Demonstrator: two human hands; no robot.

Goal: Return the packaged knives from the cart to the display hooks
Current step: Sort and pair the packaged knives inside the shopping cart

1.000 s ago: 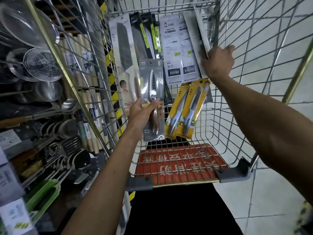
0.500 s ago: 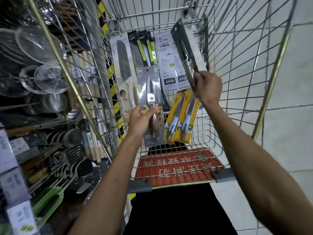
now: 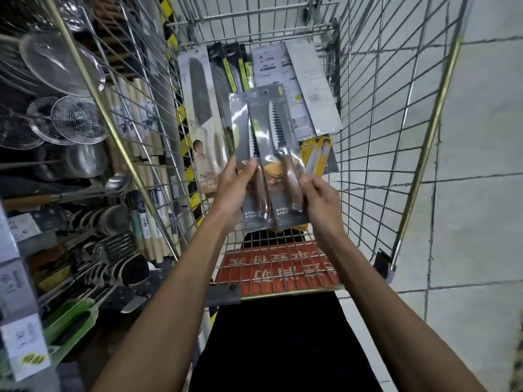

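above the cart (image 3: 432, 131), the left hand (image 3: 235, 190) grips the left packaged knife (image 3: 239, 123) and the right hand (image 3: 319, 199) pinches the right packaged knife (image 3: 278, 117), touching side by side — other knife packs (image 3: 283, 69) lean at the far end.

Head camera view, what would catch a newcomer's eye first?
The left hand and right hand hold two grey packaged knives side by side at centre, above the wire cart. More knife packs lean against its far end, and metal strainers crowd the display at left.
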